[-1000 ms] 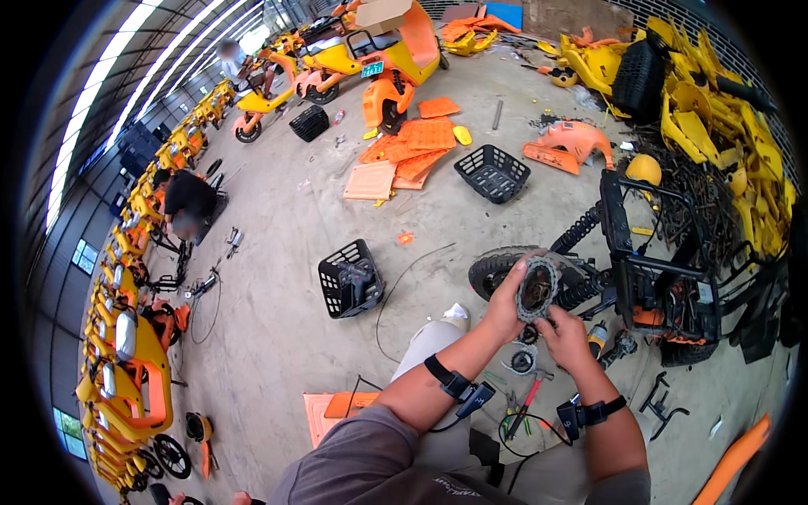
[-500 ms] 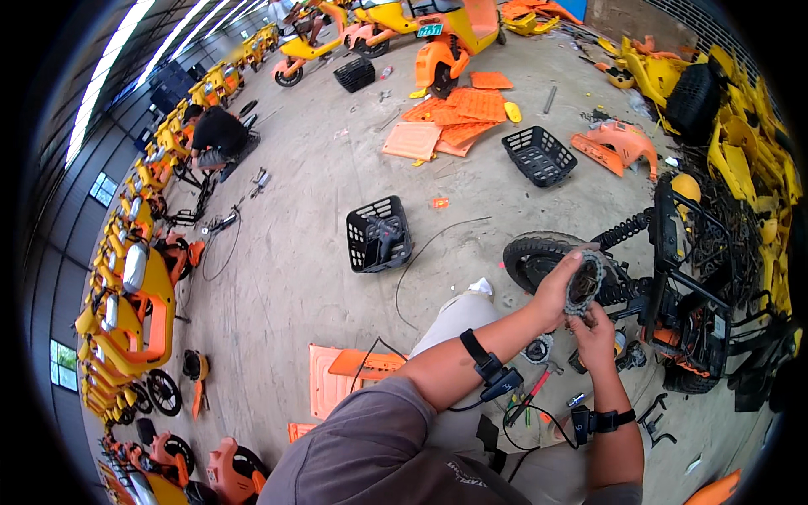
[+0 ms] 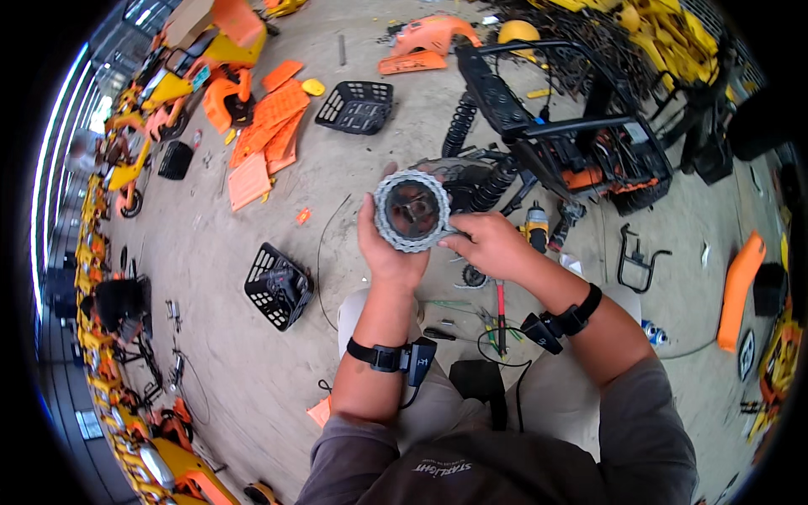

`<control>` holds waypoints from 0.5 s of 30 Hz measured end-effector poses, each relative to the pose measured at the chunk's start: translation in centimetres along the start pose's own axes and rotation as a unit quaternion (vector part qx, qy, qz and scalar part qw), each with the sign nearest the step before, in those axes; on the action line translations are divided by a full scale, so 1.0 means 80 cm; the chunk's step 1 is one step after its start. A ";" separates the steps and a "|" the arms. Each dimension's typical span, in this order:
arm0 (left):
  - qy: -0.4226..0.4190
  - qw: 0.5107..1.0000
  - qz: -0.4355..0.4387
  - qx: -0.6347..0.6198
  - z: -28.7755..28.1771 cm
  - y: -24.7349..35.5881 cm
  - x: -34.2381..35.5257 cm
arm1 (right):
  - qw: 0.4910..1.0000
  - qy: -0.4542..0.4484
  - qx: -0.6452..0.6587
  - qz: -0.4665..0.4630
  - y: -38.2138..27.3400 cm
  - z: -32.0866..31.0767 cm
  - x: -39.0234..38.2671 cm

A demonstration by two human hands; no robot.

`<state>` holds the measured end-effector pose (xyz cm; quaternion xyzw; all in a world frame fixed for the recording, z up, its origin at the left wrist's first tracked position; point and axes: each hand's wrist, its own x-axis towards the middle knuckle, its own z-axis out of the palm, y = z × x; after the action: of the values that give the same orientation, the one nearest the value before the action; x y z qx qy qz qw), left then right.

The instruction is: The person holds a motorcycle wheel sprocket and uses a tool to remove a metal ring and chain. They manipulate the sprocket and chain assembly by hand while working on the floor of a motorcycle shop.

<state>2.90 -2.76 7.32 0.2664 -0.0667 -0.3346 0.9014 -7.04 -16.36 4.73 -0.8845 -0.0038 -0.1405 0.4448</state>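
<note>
A round grey metal part with a scalloped, toothed rim and a dark middle (image 3: 412,210) is held up in front of me, its face toward the camera. My left hand (image 3: 396,263) cups it from the left and below, fingers behind it. At its lower right rim, my right hand (image 3: 486,240) pinches the edge between thumb and fingers. Below, on the floor, lies a smaller dark round toothed part (image 3: 474,275). Near it are a long tool with a red handle (image 3: 501,307) and pliers with green handles (image 3: 488,324).
Beyond my hands stands a partly stripped scooter frame (image 3: 555,126) with black springs. A yellow power tool (image 3: 535,227) stands beside it. Black baskets (image 3: 353,108) and orange panels (image 3: 273,122) lie on the floor. Farther left, a person in black (image 3: 118,305) crouches by parked scooters.
My view has swung right. The round metal part has turned from edge-on to face the camera. My left hand has moved beneath it, and my right hand has shifted to its lower right rim.
</note>
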 end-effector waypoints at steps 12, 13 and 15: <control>-0.009 0.998 -0.004 -0.058 0.003 -0.003 -0.002 | 0.997 0.055 -0.026 0.050 -0.022 0.003 -0.011; -0.002 0.998 0.000 -0.061 0.004 -0.002 -0.003 | 0.997 0.048 -0.042 0.044 -0.023 0.003 -0.011; -0.001 0.997 -0.004 -0.075 0.003 -0.001 -0.008 | 0.997 0.044 -0.055 0.036 -0.029 -0.002 -0.013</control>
<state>2.25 -2.51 7.50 0.1980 -0.0416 -0.3424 0.9175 -8.38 -14.95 6.35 -0.9004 0.0549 -0.1629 0.3997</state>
